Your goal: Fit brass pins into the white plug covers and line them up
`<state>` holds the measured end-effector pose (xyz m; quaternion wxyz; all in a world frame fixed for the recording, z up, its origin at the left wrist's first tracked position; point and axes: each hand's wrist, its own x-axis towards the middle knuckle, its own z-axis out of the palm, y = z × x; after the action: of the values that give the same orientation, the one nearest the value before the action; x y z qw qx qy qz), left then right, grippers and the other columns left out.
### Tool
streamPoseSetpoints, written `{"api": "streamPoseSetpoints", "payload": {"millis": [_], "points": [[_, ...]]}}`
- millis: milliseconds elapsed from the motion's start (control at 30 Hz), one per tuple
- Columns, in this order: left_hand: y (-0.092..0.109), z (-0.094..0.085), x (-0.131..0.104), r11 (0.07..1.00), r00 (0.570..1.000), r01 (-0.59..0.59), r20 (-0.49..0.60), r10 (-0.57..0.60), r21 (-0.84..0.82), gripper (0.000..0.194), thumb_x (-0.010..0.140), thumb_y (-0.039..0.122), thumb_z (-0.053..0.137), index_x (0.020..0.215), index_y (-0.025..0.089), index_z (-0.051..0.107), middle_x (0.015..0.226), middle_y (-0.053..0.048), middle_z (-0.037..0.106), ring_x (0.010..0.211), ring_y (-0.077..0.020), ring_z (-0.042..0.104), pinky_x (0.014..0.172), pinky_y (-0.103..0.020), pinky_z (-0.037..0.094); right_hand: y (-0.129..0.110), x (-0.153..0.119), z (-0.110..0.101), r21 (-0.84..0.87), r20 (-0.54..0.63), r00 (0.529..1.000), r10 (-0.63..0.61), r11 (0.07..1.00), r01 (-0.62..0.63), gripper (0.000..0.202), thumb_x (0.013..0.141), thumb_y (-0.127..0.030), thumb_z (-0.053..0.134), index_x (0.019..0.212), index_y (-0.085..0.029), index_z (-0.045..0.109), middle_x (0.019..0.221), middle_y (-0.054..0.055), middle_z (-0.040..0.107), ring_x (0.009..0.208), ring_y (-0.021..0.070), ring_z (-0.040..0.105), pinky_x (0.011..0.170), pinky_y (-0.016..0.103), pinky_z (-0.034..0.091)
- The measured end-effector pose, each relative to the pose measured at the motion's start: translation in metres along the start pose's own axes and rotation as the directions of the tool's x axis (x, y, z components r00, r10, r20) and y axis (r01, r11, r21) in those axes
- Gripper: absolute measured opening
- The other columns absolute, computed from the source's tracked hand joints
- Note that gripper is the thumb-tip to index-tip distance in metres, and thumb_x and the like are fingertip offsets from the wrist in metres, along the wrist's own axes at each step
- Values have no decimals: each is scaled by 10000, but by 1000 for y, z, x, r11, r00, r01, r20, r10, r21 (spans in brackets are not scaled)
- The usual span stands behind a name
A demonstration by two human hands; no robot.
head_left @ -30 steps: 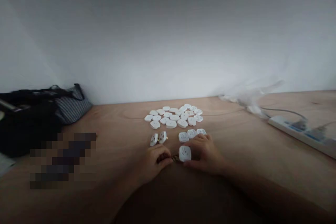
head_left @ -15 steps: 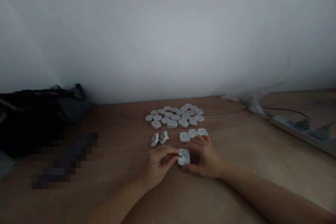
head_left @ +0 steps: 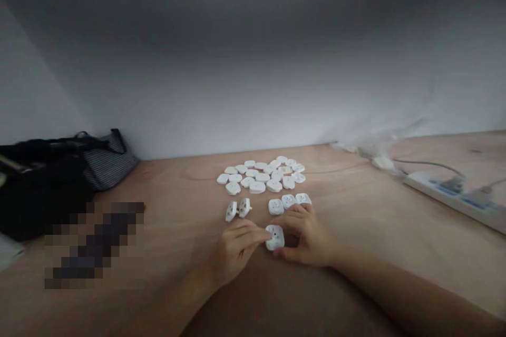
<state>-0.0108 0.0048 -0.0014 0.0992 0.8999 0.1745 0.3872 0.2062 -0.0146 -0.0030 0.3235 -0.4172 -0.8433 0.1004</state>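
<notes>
A white rounded-square plug adapter housing (head_left: 275, 239) lies face up on the table, holes showing in its face. My right hand (head_left: 310, 237) curves around its right side, thumb at the near edge and fingers at the far edge. From the left, my left hand (head_left: 241, 245) presses a fingertip on the housing's left edge. Its fingers are drawn together, and anything between them is hidden. Behind the right hand, several similar housings (head_left: 275, 207) sit in a row. Two plug adapters with brass-coloured pins (head_left: 244, 208) stand on edge farther left.
A pile of white housings (head_left: 258, 188) spreads toward the wall. To the right are a power strip (head_left: 454, 196) with plugs and cables, and a clear plastic bag (head_left: 383, 155). A black bag (head_left: 47, 179) and a pixelated dark object (head_left: 95, 245) are on the left.
My left hand pinched a thin dark piece at the housing's left side; that piece is now out of sight and a fingertip rests on the housing. The right hand has stayed put. The picture is brighter.
</notes>
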Motion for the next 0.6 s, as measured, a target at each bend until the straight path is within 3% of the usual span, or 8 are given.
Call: {"api": "streamPoseSetpoints", "payload": {"millis": [433, 600], "points": [[-1, -2, 2, 993, 991, -113, 74, 109, 44, 258, 901, 125, 447, 1041, 212, 646, 874, -68, 711, 816, -175, 618, 714, -293, 508, 2, -2, 0, 20, -8, 999, -31, 999, 31, 414, 614, -420, 713, 985, -253, 637, 887, 20, 652, 889, 224, 549, 852, 385, 313], [-2, -3, 3, 964, 968, -228, 141, 209, 137, 269, 896, 103, 455, 1050, 224, 639, 921, -35, 727, 967, -194, 621, 896, -381, 458, 2, -1, 0, 21, 12, 999, -48, 999, 47, 459, 602, -429, 725, 1021, -271, 623, 918, 12, 657, 901, 224, 552, 863, 391, 311]]}}
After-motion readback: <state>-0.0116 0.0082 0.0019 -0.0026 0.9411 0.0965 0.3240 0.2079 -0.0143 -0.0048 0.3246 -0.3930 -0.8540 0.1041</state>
